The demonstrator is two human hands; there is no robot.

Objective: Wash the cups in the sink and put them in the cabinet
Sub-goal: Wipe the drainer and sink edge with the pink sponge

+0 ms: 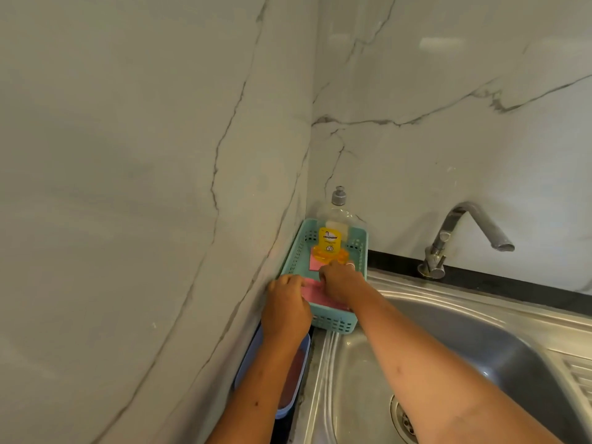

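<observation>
A teal plastic basket (333, 322) stands in the corner at the sink's back left. Inside it are a clear dish soap bottle (331, 238) with yellow liquid and a pink cloth or sponge (315, 291). My left hand (286, 307) lies over the basket's left front rim, fingers curled onto the pink cloth. My right hand (341, 280) reaches into the basket with curled fingers on the pink cloth, just in front of the bottle. No cup is visible. The steel sink basin (480, 341) lies to the right, under my right forearm.
A chrome tap (464, 232) stands behind the basin, spout pointing right. The drain (405, 418) is at the bottom. A blue-rimmed container (288, 402) sits under my left forearm against the marble wall (144, 187). A ribbed draining board (579, 376) is at far right.
</observation>
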